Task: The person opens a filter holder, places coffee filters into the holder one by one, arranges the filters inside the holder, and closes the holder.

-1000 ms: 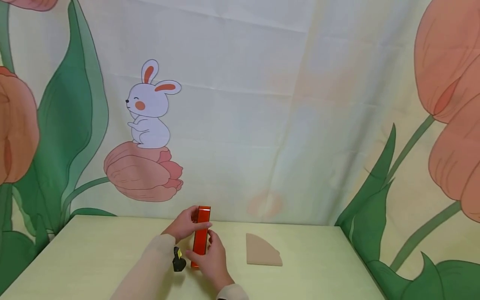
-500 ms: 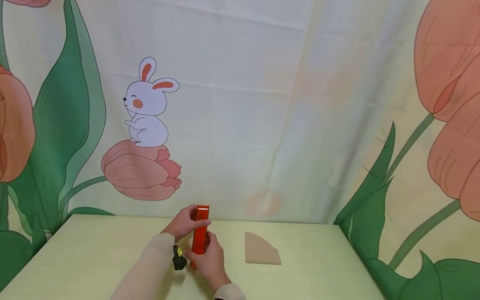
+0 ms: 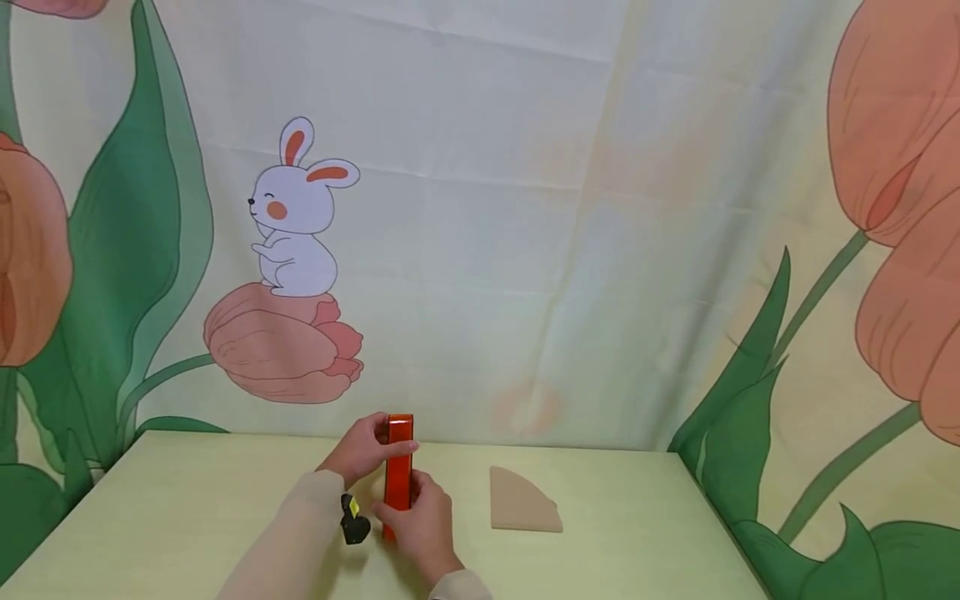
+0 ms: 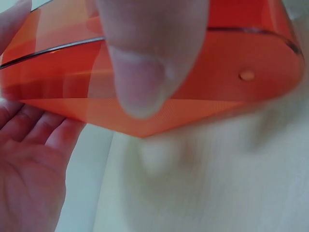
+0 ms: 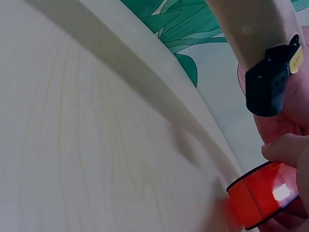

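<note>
A long, narrow, glossy orange-red box (image 3: 399,479) with dark edge lines is held between both hands over the table. My left hand (image 3: 364,450) grips its far end, the thumb laid across the narrow side. My right hand (image 3: 426,518) holds the nearer end, its thumb on the left and fingers on the right. Up close in the left wrist view, the box (image 4: 270,58) has rounded corners, a dark seam and a small round dot near one end. Its near end shows shiny in the right wrist view. Parts of the box are hidden behind the fingers.
A flat tan quarter-circle board (image 3: 522,502) lies on the pale wood-grain table (image 3: 622,533), right of the hands. A small black camera (image 3: 354,521) is strapped at the left wrist. Behind the table hangs a curtain (image 3: 465,250) printed with tulips and a rabbit.
The box's far end has swung slightly left, so it stands straighter in the head view. Both hands keep their grip on it; the board stays where it was.
</note>
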`<act>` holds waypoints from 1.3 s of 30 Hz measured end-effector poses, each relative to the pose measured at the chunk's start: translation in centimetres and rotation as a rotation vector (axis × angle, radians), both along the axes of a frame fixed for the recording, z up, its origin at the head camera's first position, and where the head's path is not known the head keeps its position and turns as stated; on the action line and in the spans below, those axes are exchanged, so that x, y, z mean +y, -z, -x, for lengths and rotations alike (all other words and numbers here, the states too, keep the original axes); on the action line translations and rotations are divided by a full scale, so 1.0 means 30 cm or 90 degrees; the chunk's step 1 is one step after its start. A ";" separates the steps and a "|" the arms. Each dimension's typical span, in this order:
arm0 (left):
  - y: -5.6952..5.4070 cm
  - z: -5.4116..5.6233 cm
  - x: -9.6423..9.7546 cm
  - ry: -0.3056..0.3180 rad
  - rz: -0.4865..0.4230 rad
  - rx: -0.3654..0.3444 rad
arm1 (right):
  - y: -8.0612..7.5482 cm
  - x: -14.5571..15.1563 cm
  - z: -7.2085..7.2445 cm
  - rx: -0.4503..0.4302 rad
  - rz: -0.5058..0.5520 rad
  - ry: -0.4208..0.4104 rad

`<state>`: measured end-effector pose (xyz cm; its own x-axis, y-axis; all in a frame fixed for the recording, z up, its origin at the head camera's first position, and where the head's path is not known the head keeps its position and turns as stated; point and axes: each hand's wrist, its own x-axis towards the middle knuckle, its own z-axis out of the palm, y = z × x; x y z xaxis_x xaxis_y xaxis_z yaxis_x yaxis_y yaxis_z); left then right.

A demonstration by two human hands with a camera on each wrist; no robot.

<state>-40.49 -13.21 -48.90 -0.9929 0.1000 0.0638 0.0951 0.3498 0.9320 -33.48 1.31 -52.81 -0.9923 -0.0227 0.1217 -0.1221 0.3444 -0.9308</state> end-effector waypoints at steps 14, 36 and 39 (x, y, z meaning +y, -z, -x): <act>-0.016 -0.071 0.006 -0.052 0.008 0.023 | -0.033 0.053 -0.024 0.006 -0.039 -0.038; -0.029 -0.280 -0.020 0.070 -0.048 0.044 | -0.094 0.234 -0.091 0.006 -0.045 -0.120; -0.027 -0.305 -0.031 0.103 -0.042 0.043 | -0.105 0.259 -0.101 -0.013 -0.034 -0.145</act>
